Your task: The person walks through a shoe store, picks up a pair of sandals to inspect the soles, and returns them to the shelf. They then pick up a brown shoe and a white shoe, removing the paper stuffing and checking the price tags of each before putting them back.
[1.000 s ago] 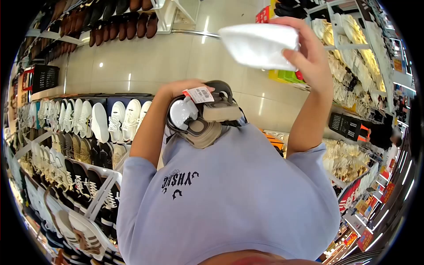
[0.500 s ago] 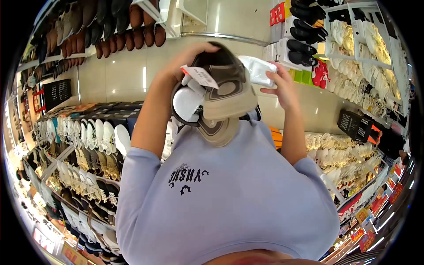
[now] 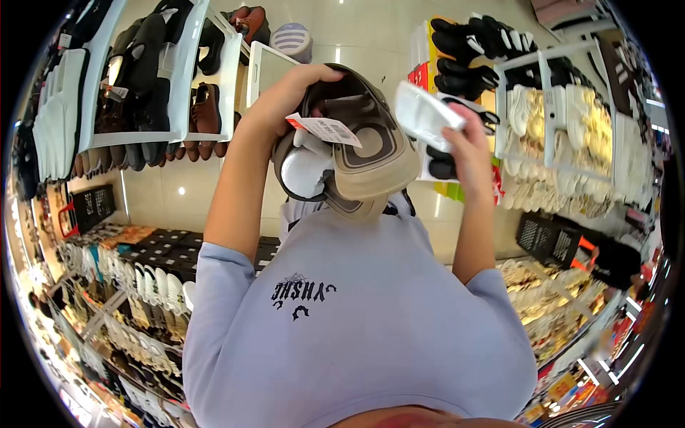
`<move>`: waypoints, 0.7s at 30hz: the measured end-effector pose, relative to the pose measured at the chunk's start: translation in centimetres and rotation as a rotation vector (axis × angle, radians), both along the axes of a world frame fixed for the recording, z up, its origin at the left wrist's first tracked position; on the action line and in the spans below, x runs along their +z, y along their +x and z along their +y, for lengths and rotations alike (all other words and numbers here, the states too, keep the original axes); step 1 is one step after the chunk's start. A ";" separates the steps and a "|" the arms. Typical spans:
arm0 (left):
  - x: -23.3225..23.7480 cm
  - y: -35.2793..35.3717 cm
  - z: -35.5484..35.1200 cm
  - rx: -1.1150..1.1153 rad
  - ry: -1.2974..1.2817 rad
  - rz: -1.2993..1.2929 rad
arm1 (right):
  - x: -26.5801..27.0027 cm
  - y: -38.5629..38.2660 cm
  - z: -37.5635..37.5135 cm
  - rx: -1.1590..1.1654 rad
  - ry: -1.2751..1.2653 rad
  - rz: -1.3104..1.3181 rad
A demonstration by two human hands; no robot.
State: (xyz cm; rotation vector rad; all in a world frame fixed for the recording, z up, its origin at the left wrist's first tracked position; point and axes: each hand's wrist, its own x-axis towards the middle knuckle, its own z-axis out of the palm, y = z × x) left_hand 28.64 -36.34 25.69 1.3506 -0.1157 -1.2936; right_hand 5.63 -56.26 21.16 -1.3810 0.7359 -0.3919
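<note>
My left hand (image 3: 320, 77) is closed around the back of a pair of beige clogs (image 3: 382, 171), held up in front of my chest. A white price tag (image 3: 327, 130) with a red end hangs across them. Rounded white stuffing (image 3: 303, 173) fills the opening of one clog. Off to the right, my right hand (image 3: 471, 139) pinches a white, shiny wrapped packet (image 3: 422, 114), apart from the clogs. The fingers of my left hand are partly hidden behind the shoe.
Racks of dark and brown shoes (image 3: 146, 64) stand at the upper left. White shoes (image 3: 556, 125) and black shoes (image 3: 464, 75) fill shelves at the right. Black baskets (image 3: 93, 205) sit on both sides, one being the right basket (image 3: 546, 239). A grey-striped stool (image 3: 291, 41) stands ahead on the tiled floor.
My view has shifted, so more of the racks ahead shows. My right hand has moved slightly right with the packet, widening the gap to the clogs. My left hand keeps its hold.
</note>
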 end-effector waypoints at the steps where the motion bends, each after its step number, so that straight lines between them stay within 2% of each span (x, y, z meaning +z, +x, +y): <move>1: -0.2 0.8 -0.7 0.028 -0.003 0.009 | 1.7 1.0 -1.7 -0.009 -0.070 -0.016; 2: -0.4 1.8 -1.6 0.051 -0.001 -0.025 | 3.2 2.0 -3.3 0.019 -0.051 -0.074; 5: -0.1 4.0 -4.3 0.124 0.062 -0.007 | 7.9 6.3 -7.0 0.211 -0.258 -0.303; 7: -1.8 6.0 -6.2 0.040 0.051 0.055 | 10.2 9.9 -8.8 0.537 -0.448 -0.347; 9: -3.9 8.0 -8.6 -0.010 0.104 0.080 | 12.0 14.5 -10.0 0.824 -0.752 -0.222; 11: -6.4 10.6 -10.9 -0.055 0.063 0.171 | 11.6 18.9 -10.8 0.853 -0.790 -0.104; 13: -7.6 13.8 -13.3 -0.136 0.116 0.126 | 11.6 22.9 -12.7 0.933 -0.754 -0.014; 16: -7.6 18.5 -16.6 -0.139 0.085 0.160 | 10.7 29.5 -16.1 0.920 -0.757 0.013; 19: -6.3 23.0 -20.8 -0.171 0.052 0.076 | 9.9 34.6 -19.2 0.870 -0.730 0.008; 21: -5.9 25.5 -23.3 -0.294 0.133 0.165 | 9.4 37.1 -21.1 1.041 -0.719 -0.035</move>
